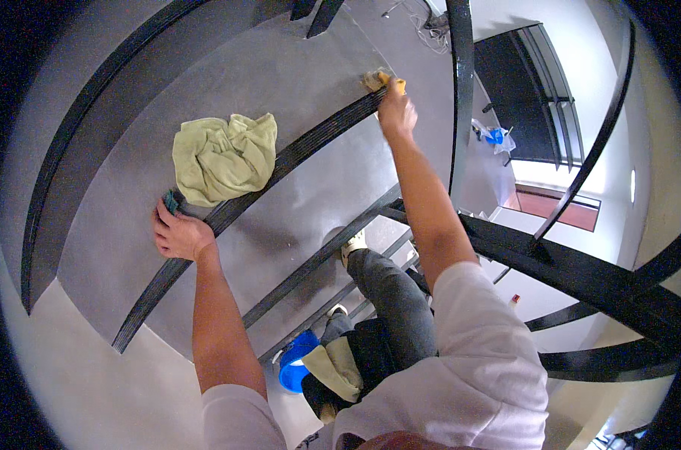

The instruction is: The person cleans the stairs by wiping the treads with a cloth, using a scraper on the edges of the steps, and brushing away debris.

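Note:
My left hand (181,232) rests at the dark ribbed edge (310,144) of a grey stair tread (288,71), its fingers closed on a dark green scouring pad (171,201). Farther along the same edge, at the upper right, my right hand (397,112) grips a yellow brush (385,78) with a tan, bristly-looking end; its shape is partly hidden by the fingers. Between the hands, nearer the left one, a crumpled pale green cloth (224,159) lies on the tread against the ribbed edge. Neither hand touches it.
A higher step's dark edge (93,142) curves along the left. Black railing bars (580,274) rise on the right. Below, a blue bucket (299,361) stands near my feet on the lower steps. Another pale cloth (342,367) hangs at my waist. Cables (433,34) lie beyond.

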Demonstrator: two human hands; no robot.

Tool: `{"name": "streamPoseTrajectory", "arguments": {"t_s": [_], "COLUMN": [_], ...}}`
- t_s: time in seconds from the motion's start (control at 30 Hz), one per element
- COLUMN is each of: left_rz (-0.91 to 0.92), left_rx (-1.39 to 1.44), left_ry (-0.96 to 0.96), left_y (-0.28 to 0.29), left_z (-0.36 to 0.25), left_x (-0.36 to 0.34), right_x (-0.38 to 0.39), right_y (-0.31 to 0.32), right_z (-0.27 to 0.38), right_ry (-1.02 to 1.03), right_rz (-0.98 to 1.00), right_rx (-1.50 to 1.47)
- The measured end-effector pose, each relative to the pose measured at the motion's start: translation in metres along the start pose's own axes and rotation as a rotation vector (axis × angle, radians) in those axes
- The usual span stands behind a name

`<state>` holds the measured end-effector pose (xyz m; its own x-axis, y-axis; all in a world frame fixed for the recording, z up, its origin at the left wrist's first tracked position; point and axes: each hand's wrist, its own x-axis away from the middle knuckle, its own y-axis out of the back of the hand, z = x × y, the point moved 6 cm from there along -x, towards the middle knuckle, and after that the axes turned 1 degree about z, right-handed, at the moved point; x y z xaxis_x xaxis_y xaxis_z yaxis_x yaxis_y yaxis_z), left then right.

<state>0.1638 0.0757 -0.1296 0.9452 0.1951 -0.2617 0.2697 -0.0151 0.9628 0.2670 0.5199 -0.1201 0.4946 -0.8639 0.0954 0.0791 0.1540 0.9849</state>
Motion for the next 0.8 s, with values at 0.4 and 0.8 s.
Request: {"name": "streamPoseTrajectory", "arguments": {"t_s": [0.4, 0.8], "left_rz": [0.082, 0.116], "left_rx": [0.062, -0.006], "left_ry": [0.008, 0.078], "left_y": [-0.004, -0.007], "left_z": [-0.01, 0.005], "left_x": [-0.005, -0.005], "right_x": [-0.017, 0.006], "right_y": [0.003, 0.002], "right_z": [0.001, 0.011], "right_ry": [-0.01, -0.05], "right_rz": [0.02, 0.033], "right_rx": [-0.029, -0.055]}}
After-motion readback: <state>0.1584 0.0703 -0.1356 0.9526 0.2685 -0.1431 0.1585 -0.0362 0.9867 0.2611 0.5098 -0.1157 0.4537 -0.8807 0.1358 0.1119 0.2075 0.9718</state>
